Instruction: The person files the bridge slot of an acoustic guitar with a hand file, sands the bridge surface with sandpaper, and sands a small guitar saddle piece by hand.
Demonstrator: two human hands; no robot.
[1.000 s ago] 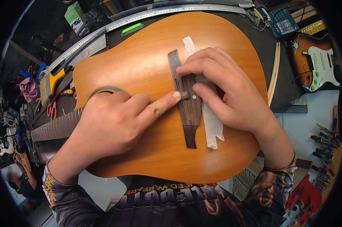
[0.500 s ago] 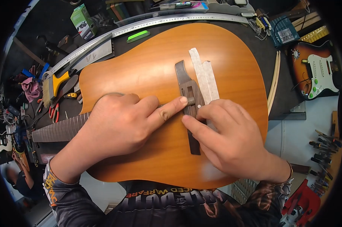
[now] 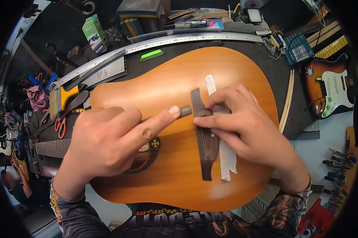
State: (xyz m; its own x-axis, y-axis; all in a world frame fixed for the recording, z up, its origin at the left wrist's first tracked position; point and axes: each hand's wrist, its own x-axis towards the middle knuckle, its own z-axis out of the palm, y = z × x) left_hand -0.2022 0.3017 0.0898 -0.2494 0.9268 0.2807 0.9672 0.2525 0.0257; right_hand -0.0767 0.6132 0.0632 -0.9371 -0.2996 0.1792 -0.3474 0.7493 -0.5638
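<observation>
An acoustic guitar body (image 3: 179, 83) with an orange-brown top lies across the bench. Its dark wooden bridge (image 3: 208, 148) has long slots and a white dot. My left hand (image 3: 111, 141) grips a narrow, dark grey file (image 3: 185, 110), index finger stretched along it; the file's tip is just left of the bridge. My right hand (image 3: 242, 123) has its fingertips and thumb around the middle of the bridge, covering part of it. Pale masking tape strips (image 3: 226, 160) run along the bridge's right side. Behind my left hand, the soundhole rosette (image 3: 153, 148) partly shows.
A long steel ruler (image 3: 167, 41) curves along the back, near a green-handled tool (image 3: 151, 55). At left are a yellow-handled brush (image 3: 68, 96) and red-handled pliers (image 3: 60, 127). A sunburst electric guitar (image 3: 325, 85) and wooden sticks (image 3: 286, 101) lie at right.
The view has shifted, so the guitar appears lower. My left hand has drawn the file off the bridge to the left. My right hand has moved up along the bridge onto its middle.
</observation>
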